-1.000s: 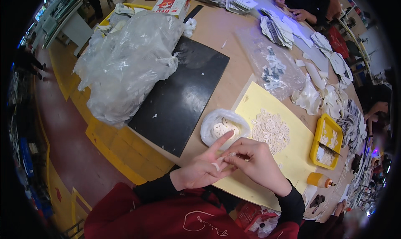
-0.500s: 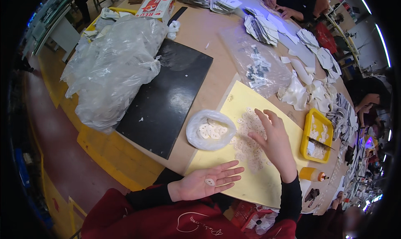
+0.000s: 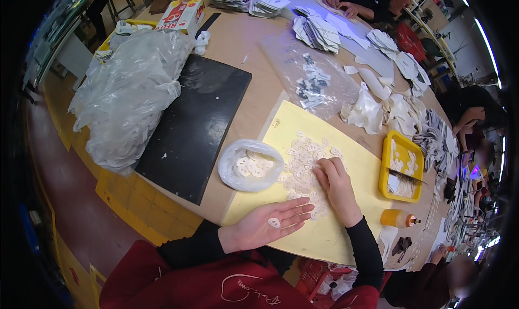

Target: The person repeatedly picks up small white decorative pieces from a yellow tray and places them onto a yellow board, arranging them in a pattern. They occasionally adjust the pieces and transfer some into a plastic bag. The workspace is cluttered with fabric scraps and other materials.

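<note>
The left hand [image 3: 265, 226] lies palm up and spread flat at the near edge of the yellow mat [image 3: 346, 201], with one small white oval piece [image 3: 274, 222] resting loose on the palm; the fingers do not close on it. The right hand [image 3: 335, 185] rests palm down on the mat, fingers bent onto the heap of white oval pieces [image 3: 305, 166]; whether the fingertips pinch a piece cannot be told. The heap sits in the middle of the mat, touching the right hand's fingers. Just beside the heap, to its left, an open clear plastic bag [image 3: 250, 166] holds more of the same pieces and overlaps the mat's edge. A black board [image 3: 194, 125] lies on the table [image 3: 238, 44] left of the bag. A yellow tray [image 3: 401, 166] stands right of the mat, an orange bottle [image 3: 397, 218] near it.
</note>
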`<state>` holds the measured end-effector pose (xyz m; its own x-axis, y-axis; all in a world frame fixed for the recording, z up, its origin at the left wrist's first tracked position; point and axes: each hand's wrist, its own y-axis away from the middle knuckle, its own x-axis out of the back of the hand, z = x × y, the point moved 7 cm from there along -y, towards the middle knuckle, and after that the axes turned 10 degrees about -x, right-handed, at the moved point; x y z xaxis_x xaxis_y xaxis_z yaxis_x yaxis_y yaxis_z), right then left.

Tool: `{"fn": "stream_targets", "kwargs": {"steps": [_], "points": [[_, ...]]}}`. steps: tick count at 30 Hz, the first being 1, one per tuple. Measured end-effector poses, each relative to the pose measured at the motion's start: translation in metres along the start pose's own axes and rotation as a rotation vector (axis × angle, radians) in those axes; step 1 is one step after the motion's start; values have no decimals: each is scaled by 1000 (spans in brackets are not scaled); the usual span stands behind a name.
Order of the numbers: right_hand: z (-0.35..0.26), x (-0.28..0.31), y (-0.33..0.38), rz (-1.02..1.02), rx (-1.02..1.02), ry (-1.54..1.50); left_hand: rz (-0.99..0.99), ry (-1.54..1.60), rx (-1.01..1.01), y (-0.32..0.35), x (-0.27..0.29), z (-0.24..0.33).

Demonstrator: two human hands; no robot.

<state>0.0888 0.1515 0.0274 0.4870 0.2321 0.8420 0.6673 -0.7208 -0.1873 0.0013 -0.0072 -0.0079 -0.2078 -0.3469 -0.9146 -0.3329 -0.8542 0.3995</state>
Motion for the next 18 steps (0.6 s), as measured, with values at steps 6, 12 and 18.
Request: {"fn": "stream_targets", "kwargs": {"steps": [6, 12, 18], "points": [[-26, 23, 14, -32, 77, -195, 82, 84, 63, -25, 11, -13], [-90, 7, 30, -429, 356, -253, -59, 206, 51, -38, 30, -22], [-93, 24, 18, -419, 322, -246, 46, 167, -49, -22, 26, -1]]}}
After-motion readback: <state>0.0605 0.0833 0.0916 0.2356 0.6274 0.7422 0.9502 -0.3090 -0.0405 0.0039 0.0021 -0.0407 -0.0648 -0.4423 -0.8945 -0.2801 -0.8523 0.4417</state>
